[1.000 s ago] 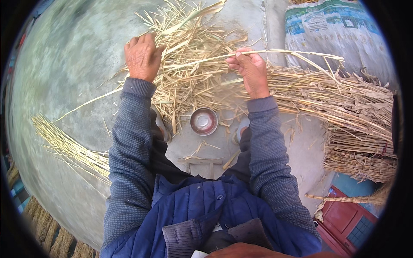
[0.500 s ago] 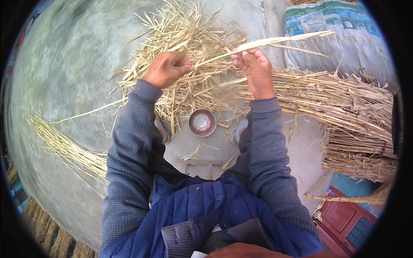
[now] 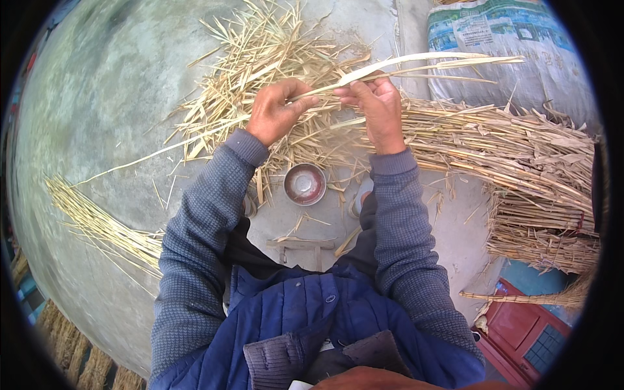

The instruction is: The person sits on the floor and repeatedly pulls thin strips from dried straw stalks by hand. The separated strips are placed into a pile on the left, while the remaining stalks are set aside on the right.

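Straw (image 3: 364, 71), one pale stalk with loose leaf strips, spans the two hands above a scattered pile of husks (image 3: 257, 81). The left hand (image 3: 279, 110) is closed down, its thumb and forefinger pinching the stalk and covering part of it; its other fingers are mostly hidden. The right hand (image 3: 377, 107) is half curled, the stalk against its fingertips; whether they grip it or merely steady it, I cannot tell. A thin straw line runs from the left hand to a bundle of stripped stalks (image 3: 104, 214); whether it belongs to the held stalk is unclear, as the hand blocks the join. The sleeve cuts off that bundle's near end. At right, a heap of dry stalks (image 3: 494, 143) is too tangled to count, and the dark rim crops its far end. The printed sack (image 3: 513, 39) is cut off by the rim too. Counted: two hands, one bowl (image 3: 305, 184) between two shoes, the left shoe (image 3: 250, 207) largely covered by the sleeve, the right shoe (image 3: 363, 195) partly by the trouser leg.
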A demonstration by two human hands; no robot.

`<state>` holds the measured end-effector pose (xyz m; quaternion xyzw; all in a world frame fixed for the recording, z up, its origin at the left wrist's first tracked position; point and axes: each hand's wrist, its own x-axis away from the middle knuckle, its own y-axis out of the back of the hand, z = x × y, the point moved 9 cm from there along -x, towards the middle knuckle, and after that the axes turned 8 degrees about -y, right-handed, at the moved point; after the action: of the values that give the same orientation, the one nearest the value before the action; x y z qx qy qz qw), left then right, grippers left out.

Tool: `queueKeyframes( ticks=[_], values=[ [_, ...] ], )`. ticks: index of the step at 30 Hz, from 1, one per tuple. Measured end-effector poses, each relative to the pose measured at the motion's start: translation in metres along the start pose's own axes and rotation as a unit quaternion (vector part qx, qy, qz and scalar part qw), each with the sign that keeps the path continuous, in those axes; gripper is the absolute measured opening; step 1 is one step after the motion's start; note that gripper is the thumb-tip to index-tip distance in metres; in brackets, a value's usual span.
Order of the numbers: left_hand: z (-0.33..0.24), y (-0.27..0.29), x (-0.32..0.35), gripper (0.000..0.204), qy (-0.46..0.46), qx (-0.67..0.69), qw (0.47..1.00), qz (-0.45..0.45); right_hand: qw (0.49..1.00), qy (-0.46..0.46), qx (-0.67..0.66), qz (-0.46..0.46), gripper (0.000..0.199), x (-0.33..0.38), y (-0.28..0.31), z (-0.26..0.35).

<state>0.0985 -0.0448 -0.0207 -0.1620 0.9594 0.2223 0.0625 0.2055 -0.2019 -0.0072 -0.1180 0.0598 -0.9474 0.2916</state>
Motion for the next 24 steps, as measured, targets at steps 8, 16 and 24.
queueKeyframes(
  ticks=[8,16,24],
  values=[
    [0.017,0.017,0.001,0.020,0.100,0.113,0.986,-0.073,1.000,-0.026,-0.011,0.002,0.018,-0.001,0.005,-0.015],
    [-0.004,0.109,-0.010,0.034,-0.033,-0.337,0.927,-0.164,0.998,-0.030,-0.052,-0.036,0.020,-0.007,0.028,-0.023],
    [-0.008,0.018,-0.010,0.030,-0.061,-0.141,0.987,0.055,0.993,-0.036,-0.111,-0.032,0.023,-0.006,0.014,-0.025]
  ],
)
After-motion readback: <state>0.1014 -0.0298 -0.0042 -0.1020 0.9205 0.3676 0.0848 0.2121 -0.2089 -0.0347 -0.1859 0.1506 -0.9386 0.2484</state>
